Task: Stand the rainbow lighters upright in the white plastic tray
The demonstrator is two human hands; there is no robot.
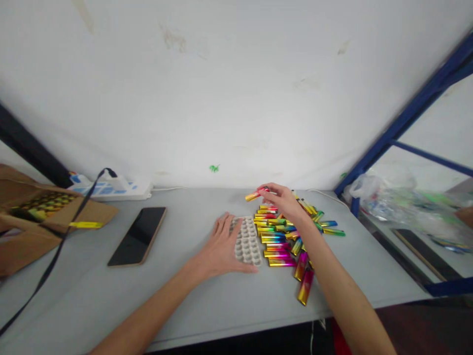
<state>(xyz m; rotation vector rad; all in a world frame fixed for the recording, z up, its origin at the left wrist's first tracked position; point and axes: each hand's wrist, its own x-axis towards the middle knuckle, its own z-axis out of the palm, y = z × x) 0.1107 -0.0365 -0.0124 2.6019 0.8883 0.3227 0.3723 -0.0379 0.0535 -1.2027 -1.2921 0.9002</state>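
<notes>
A pale tray with rows of small pockets point(247, 241) lies on the grey table. My left hand point(223, 246) is on its left side, fingers over the far edge and thumb along the near edge, gripping it. Above the table, behind the tray, my right hand point(279, 198) pinches a red and gold shiny tube point(253, 196) between its fingertips. To the right of the tray lies a pile of shiny lighter-like tubes point(275, 238) in gold, red, blue, green and magenta, partly hidden by my right forearm.
A black phone point(138, 236) lies left of my left hand. Further left are a white power strip point(111, 189), a dark strap point(61, 242) and an open cardboard box point(79, 212). A blue metal frame point(391, 130) and plastic bags point(391, 192) stand at the right.
</notes>
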